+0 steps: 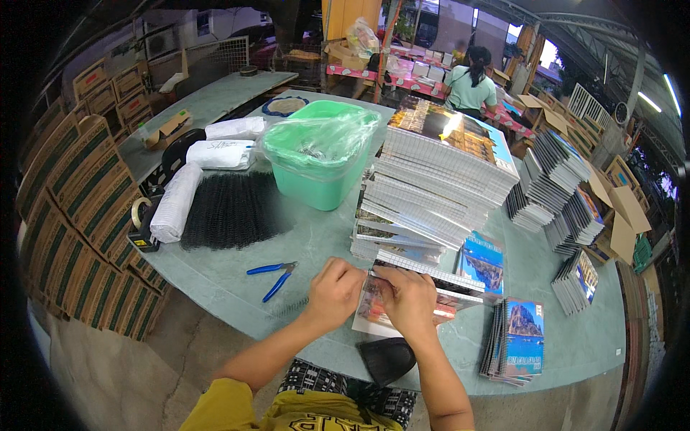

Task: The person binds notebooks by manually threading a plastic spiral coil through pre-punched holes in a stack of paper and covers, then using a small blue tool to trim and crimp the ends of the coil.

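Fingers point(394, 276) of left hand point(335, 286) and right hand point(412, 300) at printed booklet point(371, 309)

Soft, moderate light covers the pale green tabletop point(237, 287), the bare left hand point(335, 293) and the bare right hand point(410, 302), all fairly clear, while long white fluorescent tubes point(649, 101) glow at the upper right. Pale glare streaks the crinkled clear plastic bag point(327, 133), and the mat of thin black strands point(226, 215) blurs along its right side. Fisheye distortion curves the stacked brown cardboard cartons point(90, 197) near the rim, beyond which the corners go black.
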{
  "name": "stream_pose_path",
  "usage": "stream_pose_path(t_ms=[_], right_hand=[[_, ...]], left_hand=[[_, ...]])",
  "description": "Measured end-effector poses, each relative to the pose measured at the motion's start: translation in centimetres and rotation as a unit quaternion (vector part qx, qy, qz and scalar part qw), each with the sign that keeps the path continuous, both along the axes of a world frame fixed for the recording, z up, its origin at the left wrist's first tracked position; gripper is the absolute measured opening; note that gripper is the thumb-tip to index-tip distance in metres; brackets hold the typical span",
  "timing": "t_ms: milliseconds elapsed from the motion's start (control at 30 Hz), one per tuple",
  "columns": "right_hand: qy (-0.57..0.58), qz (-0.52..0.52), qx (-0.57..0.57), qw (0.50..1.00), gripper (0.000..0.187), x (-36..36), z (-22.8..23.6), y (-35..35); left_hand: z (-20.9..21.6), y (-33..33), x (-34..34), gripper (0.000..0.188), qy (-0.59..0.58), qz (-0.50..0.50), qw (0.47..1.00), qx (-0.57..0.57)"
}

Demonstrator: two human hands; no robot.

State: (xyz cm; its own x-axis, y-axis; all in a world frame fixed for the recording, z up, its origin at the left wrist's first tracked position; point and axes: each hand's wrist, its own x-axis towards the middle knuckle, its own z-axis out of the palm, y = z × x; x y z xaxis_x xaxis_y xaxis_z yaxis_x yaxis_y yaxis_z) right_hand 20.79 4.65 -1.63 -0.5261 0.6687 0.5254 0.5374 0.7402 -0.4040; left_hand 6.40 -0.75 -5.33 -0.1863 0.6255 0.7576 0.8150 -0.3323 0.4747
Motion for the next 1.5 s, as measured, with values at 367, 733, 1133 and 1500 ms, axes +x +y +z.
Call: stream_pose_path(t_ms=[367,733,1133,1500], right_hand=[[0.039,-0.008,0.077,0.996,0.020,-1.1,-1.1,0.8],[0.061,0.026,0.076,0.995,0.026,-0.7,-1.5,1.8],[0.022,0.036,0.075,0.996,0.021,-0.1,-1.0,1.6],[0.031,0.001,0.053,0.998,0.017,-0.8,-1.4,1.9]], left_hand=[[3.3,-0.7,-4.6,0.028,-0.073,-0.118,0.961,-0.239],[2.7,0.6,-6.5,0.035,-0.009,-0.193,0.939,-0.285],[3.8,0.5,-3.6,0.022,0.031,-0.120,0.975,-0.186],[4.6,2.2,-4.8,0.024,-0.046,-0.183,0.937,-0.294]])
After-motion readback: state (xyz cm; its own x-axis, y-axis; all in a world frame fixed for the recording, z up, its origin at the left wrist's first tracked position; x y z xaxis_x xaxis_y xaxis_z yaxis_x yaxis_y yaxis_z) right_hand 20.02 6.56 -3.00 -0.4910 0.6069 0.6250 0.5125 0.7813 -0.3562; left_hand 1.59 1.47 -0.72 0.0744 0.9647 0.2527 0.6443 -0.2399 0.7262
